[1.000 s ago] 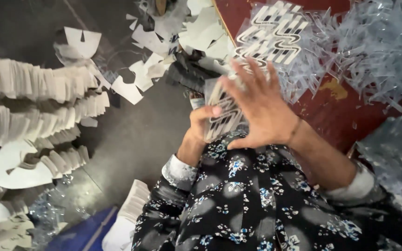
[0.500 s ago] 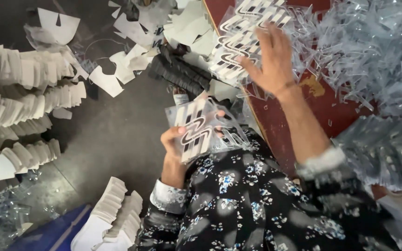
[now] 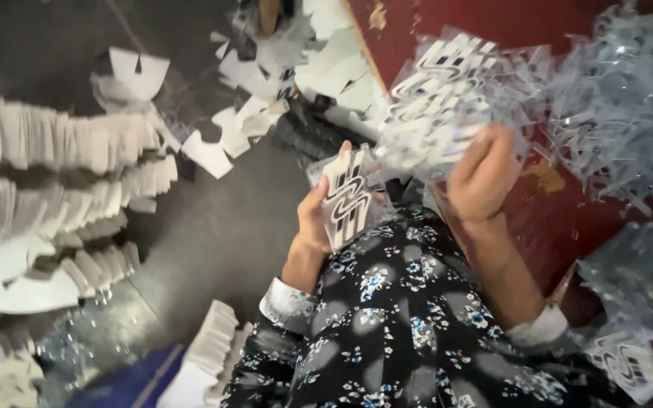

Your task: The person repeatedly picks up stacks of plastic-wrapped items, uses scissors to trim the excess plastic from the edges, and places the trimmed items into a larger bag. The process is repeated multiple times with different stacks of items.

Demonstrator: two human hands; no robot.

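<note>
- No real containers showing here, so nothing's sitting in a box or tray; everything's lying loose on the dark floor [image 3: 213, 249] and the red board [image 3: 568, 219].
- Counts: you're looking at roughly three long rows of stacked white cut pieces [image 3: 62, 143] on the left, plus one smaller white stack [image 3: 209, 347] near your left sleeve. The scattered white offcuts [image 3: 266, 98] up top are too jumbled to count, same with the clear plastic scrap [image 3: 629, 113] piling up on the right.
- Your left hand [image 3: 313, 223] is curling partly closed, thumb and fingers pinching a small bunch of striped clear-film pieces [image 3: 348, 198] held upright over your lap.
- Your right hand [image 3: 485, 177] is cupping loosely, fingers bent and touching the lower edge of the bigger pile of striped film pieces [image 3: 440, 98] lying on the red board. Can't tell if it's actually gripping any.
- One more striped piece [image 3: 625, 363] is lying by your right sleeve.
</note>
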